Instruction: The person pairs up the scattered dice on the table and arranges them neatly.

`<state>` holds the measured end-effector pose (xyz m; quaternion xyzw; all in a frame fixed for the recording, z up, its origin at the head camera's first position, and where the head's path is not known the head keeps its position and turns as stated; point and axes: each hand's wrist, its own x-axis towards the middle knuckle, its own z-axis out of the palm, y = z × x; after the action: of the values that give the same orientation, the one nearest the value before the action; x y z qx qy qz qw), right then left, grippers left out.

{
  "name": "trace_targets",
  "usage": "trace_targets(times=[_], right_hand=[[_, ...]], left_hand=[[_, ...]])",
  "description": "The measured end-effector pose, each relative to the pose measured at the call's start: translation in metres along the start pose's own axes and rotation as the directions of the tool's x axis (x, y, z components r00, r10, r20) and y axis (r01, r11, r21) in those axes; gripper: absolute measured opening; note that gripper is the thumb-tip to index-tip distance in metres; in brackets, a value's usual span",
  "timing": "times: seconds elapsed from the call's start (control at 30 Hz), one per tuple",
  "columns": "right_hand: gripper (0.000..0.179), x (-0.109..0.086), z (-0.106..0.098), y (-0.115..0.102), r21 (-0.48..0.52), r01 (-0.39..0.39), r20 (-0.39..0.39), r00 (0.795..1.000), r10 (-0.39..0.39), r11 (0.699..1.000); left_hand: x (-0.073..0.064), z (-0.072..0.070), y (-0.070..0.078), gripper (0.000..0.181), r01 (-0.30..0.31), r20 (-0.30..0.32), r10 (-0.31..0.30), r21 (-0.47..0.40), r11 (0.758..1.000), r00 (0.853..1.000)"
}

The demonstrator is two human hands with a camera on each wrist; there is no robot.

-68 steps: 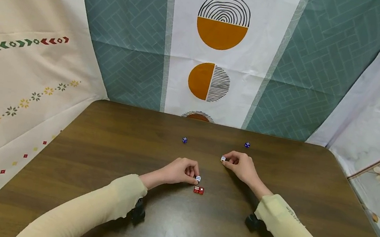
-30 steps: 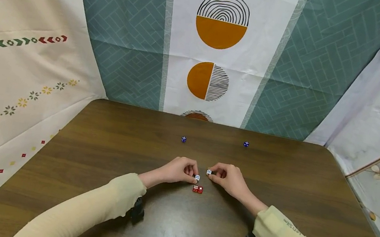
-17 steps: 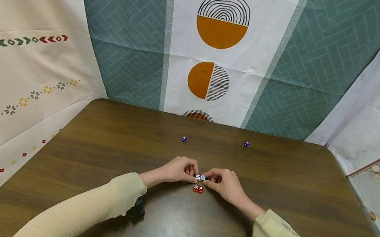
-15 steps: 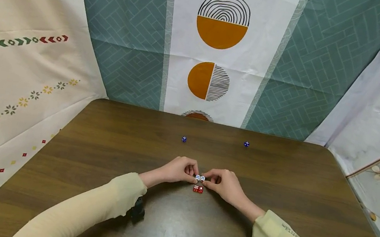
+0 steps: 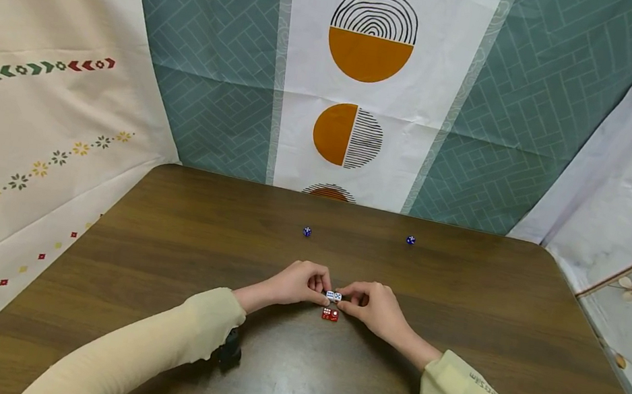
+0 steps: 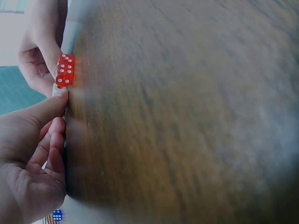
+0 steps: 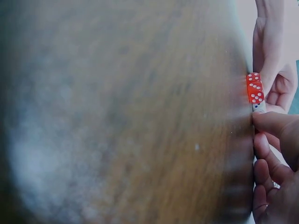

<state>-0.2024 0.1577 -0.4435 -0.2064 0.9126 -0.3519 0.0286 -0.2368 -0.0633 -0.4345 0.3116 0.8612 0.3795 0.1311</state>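
Two white dice lie side by side on the table, touching in the head view. My left hand (image 5: pixel 302 283) pinches the left white die (image 5: pixel 329 296) between thumb and index finger. Around the right white die (image 5: pixel 338 297), the thumb and index finger of my right hand (image 5: pixel 376 305) do the same. Just in front of them sits a pair of red dice (image 5: pixel 330 315), side by side and close together. In the left wrist view the red dice (image 6: pixel 64 70) partly cover the white ones; the right wrist view shows a sliver of a white die (image 7: pixel 258 107) by the thumb.
Farther back on the brown wooden table (image 5: pixel 216 209) are two separate blue dice, one left of centre (image 5: pixel 307 231) and another blue die (image 5: pixel 410 240) to the right. Patterned cloths hang behind the table and along both sides.
My right hand has brought its white die leftward and nearer, down beside the other white die, and the small gap between them has closed. The left hand has stayed in place.
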Motion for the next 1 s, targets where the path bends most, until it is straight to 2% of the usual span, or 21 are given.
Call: trace_targets(times=[1.0], right_hand=[[0.017,-0.0008,0.0006,0.0002,-0.027,0.021,-0.008,1.000,-0.021,0.999]], left_hand=[[0.0000,0.0049,-0.0045,0.013,-0.004,-0.023,0.005,0.020,1.000,1.000]])
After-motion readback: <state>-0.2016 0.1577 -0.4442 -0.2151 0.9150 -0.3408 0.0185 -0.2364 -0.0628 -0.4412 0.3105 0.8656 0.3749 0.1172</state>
